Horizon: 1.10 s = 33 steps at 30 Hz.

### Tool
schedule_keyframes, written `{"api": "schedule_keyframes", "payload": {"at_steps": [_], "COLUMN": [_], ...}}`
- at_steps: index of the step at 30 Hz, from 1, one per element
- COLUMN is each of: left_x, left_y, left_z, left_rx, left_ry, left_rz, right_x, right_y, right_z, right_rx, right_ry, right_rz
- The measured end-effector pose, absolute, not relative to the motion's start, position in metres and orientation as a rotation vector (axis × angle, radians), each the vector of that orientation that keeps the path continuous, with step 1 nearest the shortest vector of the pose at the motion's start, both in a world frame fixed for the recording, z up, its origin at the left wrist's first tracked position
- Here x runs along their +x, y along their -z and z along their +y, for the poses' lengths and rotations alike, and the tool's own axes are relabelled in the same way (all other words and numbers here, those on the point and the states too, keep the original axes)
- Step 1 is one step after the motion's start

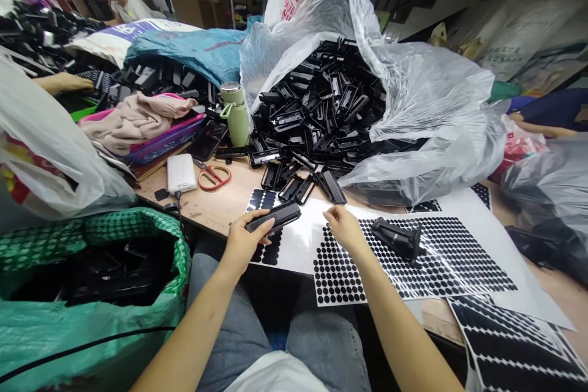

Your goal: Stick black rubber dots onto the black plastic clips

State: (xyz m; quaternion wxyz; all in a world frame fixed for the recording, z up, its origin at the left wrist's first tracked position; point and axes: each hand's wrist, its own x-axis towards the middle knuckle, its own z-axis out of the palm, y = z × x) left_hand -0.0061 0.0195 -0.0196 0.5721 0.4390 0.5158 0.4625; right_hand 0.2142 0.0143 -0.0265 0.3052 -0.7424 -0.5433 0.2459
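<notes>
Our left hand closes round a black part, long axis aimed at our right hand (fingers curled, any hold unclear), nearer the dotted sheet

Green bottle looks matt; plastic bag glossy (and crinkled).

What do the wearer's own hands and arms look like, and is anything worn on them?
Both the left hand and the right hand are without gloves, and I see no watch or bracelet. No sleeves show on the forearms. Below them are faded blue jeans and part of a white garment.
</notes>
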Motion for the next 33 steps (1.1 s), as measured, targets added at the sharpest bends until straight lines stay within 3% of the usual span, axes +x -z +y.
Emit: {"api": "schedule_keyframes", "payload": {"at_steps": [8,18,33], "left_x": [-0.008,0.013,0.015], "left_y": [0.019,0.019,0.018], "left_z": [0.018,0.008,-0.001], "left_rx": [0.911,1.131,1.33], "left_ry": [-0.89,-0.811,-0.905], "left_rz": [1.169,1.132,1.103], "right_x": [0.222,0.18,0.165], "right_y": [0.047,-0.007,-0.011], "right_z": [0.006,-0.02,-0.024], "right_rx": [-2.074,-1.569,-1.624], "right_ry": [-0.625,-0.949,-0.952], "right_rz": [-1.604,-1.552,-1.495]}}
